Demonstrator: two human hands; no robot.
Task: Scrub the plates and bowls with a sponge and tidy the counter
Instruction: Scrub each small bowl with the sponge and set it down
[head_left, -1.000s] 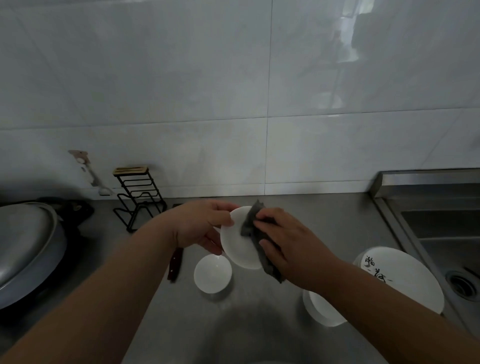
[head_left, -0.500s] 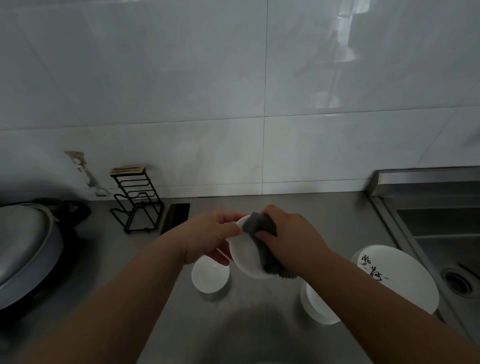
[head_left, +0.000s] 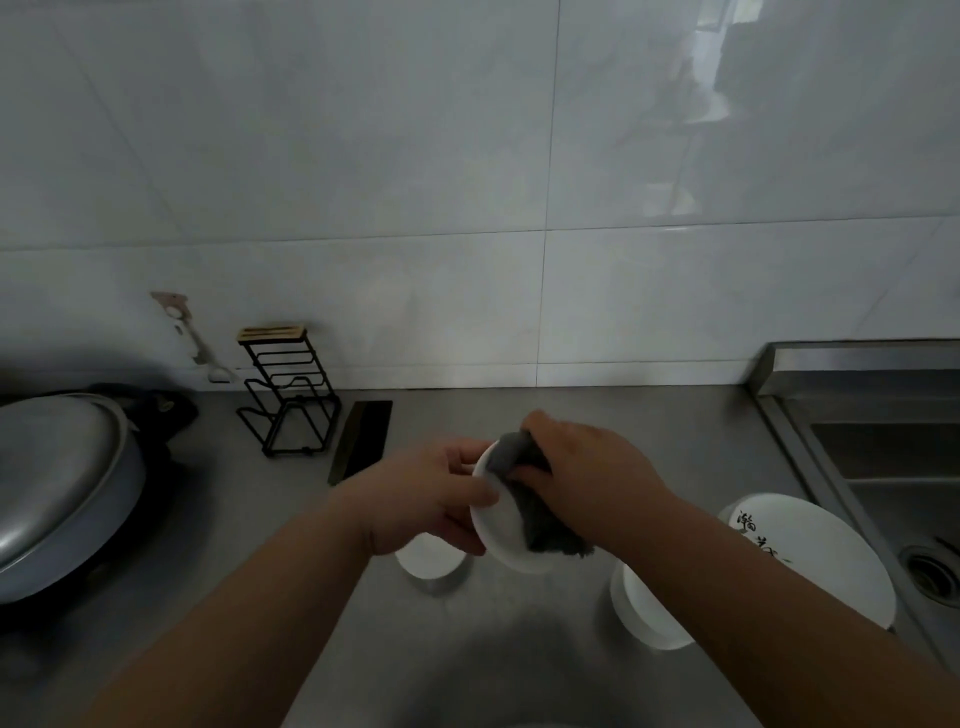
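White dishes: I'm counting four: held dish (head_left: 498, 530), small dish (head_left: 431, 564), bowl (head_left: 644, 618), plate (head_left: 831, 571).
Sponge (head_left: 545, 525): I'm seeing one, under right hand (head_left: 592, 467).
Knife (head_left: 363, 439): one.

Dim, soft-focus, wide-angle edge warp

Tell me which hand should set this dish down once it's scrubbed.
Left, probably: the left hand grips the dish at its rim, while the right hand holds the sponge against it.
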